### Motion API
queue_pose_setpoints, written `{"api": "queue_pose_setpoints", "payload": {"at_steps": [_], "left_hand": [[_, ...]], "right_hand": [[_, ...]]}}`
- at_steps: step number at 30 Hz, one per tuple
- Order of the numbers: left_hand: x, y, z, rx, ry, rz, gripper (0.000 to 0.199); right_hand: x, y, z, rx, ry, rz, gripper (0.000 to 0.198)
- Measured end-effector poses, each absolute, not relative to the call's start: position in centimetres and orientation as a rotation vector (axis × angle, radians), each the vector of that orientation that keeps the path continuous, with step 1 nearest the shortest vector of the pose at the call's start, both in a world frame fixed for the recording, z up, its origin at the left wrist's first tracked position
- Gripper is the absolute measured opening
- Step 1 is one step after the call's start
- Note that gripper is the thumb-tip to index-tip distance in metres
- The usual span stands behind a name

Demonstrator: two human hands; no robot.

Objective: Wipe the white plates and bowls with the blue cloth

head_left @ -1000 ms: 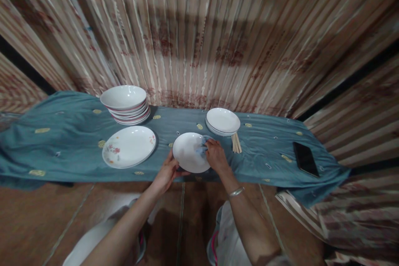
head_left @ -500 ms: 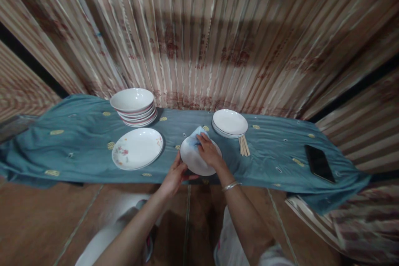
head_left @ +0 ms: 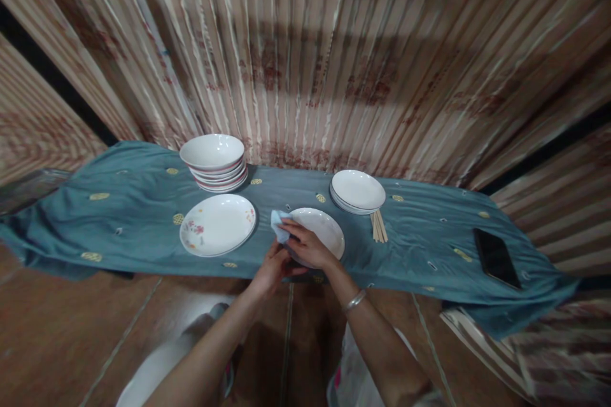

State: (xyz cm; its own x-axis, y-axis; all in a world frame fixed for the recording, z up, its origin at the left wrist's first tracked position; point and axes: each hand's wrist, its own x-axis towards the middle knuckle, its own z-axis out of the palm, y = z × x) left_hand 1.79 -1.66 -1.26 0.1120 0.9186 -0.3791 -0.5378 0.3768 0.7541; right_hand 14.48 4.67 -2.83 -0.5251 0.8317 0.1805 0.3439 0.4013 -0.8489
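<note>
A round white plate (head_left: 329, 229) is held near the table's front edge, its lower left part covered by my hands. My left hand (head_left: 274, 267) grips its near left rim, fingers under it. In my right hand (head_left: 305, 247) is a light blue cloth (head_left: 279, 226), which lies at the plate's left rim. To the left rests an oval white plate with flower prints (head_left: 219, 226). A stack of white plates (head_left: 359, 191) stands to the right, with several wooden chopsticks (head_left: 379, 227) beside it.
A stack of bowls with red bands (head_left: 213, 156) stands at the back left. A black phone (head_left: 496, 257) lies at the right on the teal tablecloth (head_left: 420, 248). Behind the table hangs a striped curtain (head_left: 296, 63).
My right hand has moved the cloth from the plate's far side to its left rim, near my left hand. The view has shifted slightly.
</note>
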Motion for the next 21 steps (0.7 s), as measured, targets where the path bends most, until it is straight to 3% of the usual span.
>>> {"api": "queue_pose_setpoints", "payload": {"at_steps": [7, 14, 21], "left_hand": [[1.5, -1.7, -0.9, 0.546, 0.931, 1.099, 0.033], [1.5, -2.0, -0.1, 0.552, 0.88, 1.086, 0.059], [1.7, -1.6, -0.4, 0.556, 0.846, 1.097, 0.07]], "right_hand": [[16.4, 2.6, -1.8, -0.826, -1.958, 1.369, 0.032], [18.5, 1.1, -0.6, -0.758, -1.929, 1.51, 0.025], [20.8, -0.7, -0.6, -0.902, -2.011, 1.352, 0.017]]}}
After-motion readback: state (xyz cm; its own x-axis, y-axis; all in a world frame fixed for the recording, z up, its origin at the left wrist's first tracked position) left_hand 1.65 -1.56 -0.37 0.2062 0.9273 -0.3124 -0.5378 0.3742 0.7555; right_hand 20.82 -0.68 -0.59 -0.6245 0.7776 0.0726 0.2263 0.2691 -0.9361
